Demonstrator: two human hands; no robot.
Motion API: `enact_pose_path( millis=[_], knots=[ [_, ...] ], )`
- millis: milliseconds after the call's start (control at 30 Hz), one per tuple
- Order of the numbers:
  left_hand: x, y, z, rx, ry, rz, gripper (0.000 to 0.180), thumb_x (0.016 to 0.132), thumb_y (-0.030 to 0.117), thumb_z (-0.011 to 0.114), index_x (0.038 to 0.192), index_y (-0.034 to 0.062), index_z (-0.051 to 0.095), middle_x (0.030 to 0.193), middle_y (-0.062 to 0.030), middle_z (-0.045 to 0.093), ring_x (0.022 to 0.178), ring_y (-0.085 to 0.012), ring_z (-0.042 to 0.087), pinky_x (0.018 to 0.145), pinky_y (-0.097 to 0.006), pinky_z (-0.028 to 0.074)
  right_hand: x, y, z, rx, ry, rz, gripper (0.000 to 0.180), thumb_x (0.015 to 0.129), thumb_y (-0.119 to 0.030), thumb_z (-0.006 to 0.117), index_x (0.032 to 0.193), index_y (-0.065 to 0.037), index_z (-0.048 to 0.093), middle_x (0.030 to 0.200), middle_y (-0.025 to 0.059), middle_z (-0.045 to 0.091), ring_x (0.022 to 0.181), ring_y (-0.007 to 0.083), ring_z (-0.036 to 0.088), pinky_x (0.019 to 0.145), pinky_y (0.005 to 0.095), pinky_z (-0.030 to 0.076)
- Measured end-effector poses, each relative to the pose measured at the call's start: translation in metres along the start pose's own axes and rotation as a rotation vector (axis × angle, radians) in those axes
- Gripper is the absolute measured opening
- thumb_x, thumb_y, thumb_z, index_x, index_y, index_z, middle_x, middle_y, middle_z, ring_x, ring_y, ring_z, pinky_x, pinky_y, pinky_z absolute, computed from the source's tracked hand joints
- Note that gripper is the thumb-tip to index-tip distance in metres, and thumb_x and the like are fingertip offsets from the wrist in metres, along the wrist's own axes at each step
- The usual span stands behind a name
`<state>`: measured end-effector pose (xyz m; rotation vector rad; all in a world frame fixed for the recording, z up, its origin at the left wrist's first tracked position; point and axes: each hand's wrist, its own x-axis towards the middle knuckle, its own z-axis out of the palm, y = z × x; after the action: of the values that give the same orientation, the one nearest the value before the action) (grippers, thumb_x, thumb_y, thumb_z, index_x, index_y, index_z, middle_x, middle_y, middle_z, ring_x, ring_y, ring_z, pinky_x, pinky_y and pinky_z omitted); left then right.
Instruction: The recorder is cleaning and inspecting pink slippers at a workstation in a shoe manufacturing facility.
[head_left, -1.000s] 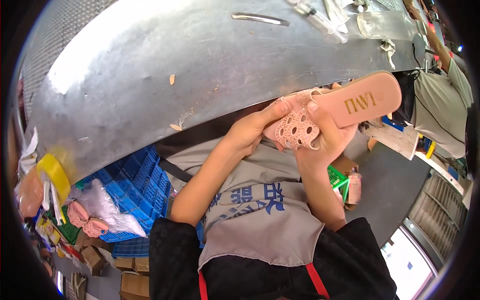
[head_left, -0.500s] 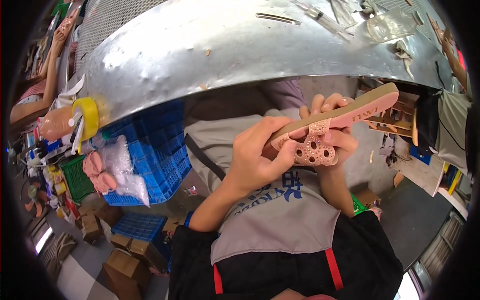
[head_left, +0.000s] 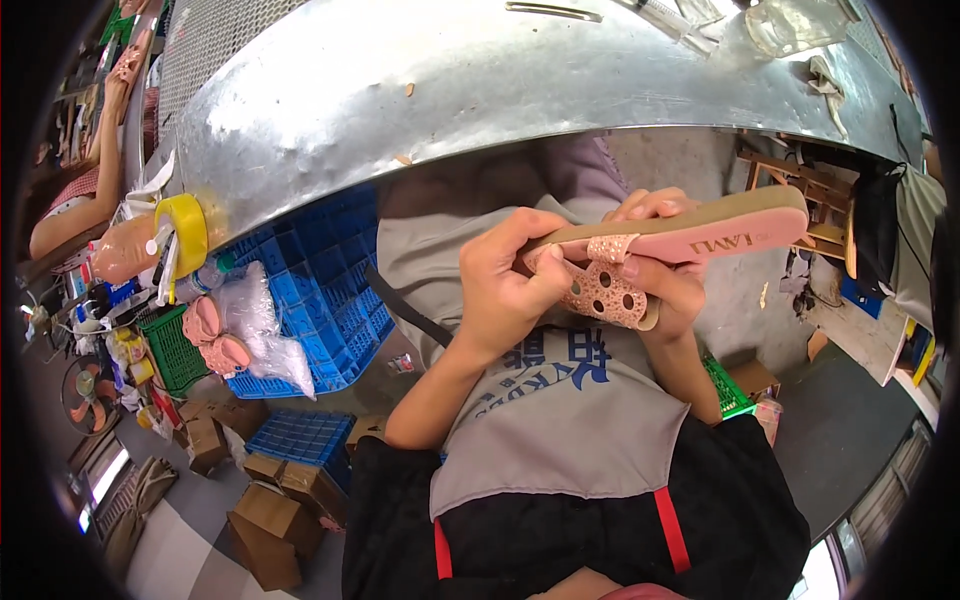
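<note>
Over my lap, both hands hold one pink slide sandal (head_left: 690, 243) tipped on its side, its heel pointing right. The sandal has a tan sole edge and a pink strap with oval holes and small shiny studs. My left hand (head_left: 508, 285) is closed on the toe end, thumb pressed against the strap's edge. My right hand (head_left: 672, 290) grips the middle, with the thumb near the strap and other fingers behind the sole, partly hidden.
A metal table (head_left: 330, 120) curves ahead, bearing tweezers (head_left: 553, 12), a syringe (head_left: 672, 25), a clear jar (head_left: 795, 25) and yellow tape (head_left: 182, 236). At left, a blue crate (head_left: 335, 335) stands beside pink sandals (head_left: 215, 335) and plastic bags (head_left: 265, 340). Another person's arm (head_left: 108, 150) shows far left.
The sandal has turned closer to level, its heel end lower and slightly farther right. My left fingers have shifted along the toe end. The whole view has moved a little.
</note>
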<state>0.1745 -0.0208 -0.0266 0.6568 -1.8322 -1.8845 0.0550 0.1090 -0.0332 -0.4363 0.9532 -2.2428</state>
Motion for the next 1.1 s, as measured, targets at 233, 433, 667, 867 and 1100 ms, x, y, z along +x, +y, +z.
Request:
enact_pose_path(
  millis=[233,433,667,867,1100],
  knots=[
    [0.002,0.006,-0.001,0.231,0.221,0.032,0.019,0.079,0.009,0.068,0.096,-0.0002,0.069,0.082,-0.0102,0.068,0.069,-0.0177,0.064,0.064,-0.030,0.051,0.008,-0.012,0.020,-0.084,0.210,0.416,0.097,0.077,-0.003,0.077,0.155,-0.002,0.019,0.129,0.0151,0.053,0.124,0.0258,0.054,0.109,0.0402,0.042],
    [0.002,0.012,-0.015,0.400,0.104,0.113,0.020,0.081,0.010,0.068,0.098,0.0002,0.068,0.086,-0.0119,0.069,0.074,-0.0219,0.067,0.068,-0.033,0.053,0.014,-0.004,0.021,-0.215,0.258,0.469,0.089,0.080,-0.009,0.081,0.150,0.001,0.026,0.131,0.0152,0.052,0.125,0.0235,0.053,0.108,0.0393,0.042],
    [0.016,0.009,-0.019,0.062,-0.035,-0.204,0.026,0.092,0.021,0.068,0.107,-0.0007,0.067,0.087,-0.0131,0.068,0.074,-0.0217,0.066,0.070,-0.032,0.051,0.012,0.008,0.011,-0.415,0.218,0.359,0.060,0.083,-0.005,0.079,0.132,0.001,0.046,0.119,0.0121,0.062,0.109,0.0191,0.063,0.095,0.0338,0.051],
    [0.036,0.004,-0.018,0.142,-0.178,-0.189,0.028,0.092,0.020,0.072,0.108,-0.0032,0.069,0.089,-0.0068,0.072,0.079,-0.0112,0.065,0.071,-0.027,0.051,0.020,-0.002,-0.006,-0.430,0.149,0.469,0.041,0.092,-0.006,0.070,0.128,0.002,0.052,0.117,0.0113,0.065,0.108,0.0172,0.063,0.093,0.0316,0.051],
    [0.048,-0.035,-0.014,-0.423,-0.247,-0.544,0.032,0.092,0.022,0.076,0.110,-0.0032,0.070,0.100,-0.0079,0.073,0.088,-0.0093,0.066,0.075,-0.025,0.053,0.036,-0.004,0.003,-0.608,0.207,0.368,0.036,0.097,-0.009,0.063,0.129,0.004,0.054,0.121,0.0117,0.065,0.108,0.0151,0.062,0.094,0.0320,0.050]
  ],
)
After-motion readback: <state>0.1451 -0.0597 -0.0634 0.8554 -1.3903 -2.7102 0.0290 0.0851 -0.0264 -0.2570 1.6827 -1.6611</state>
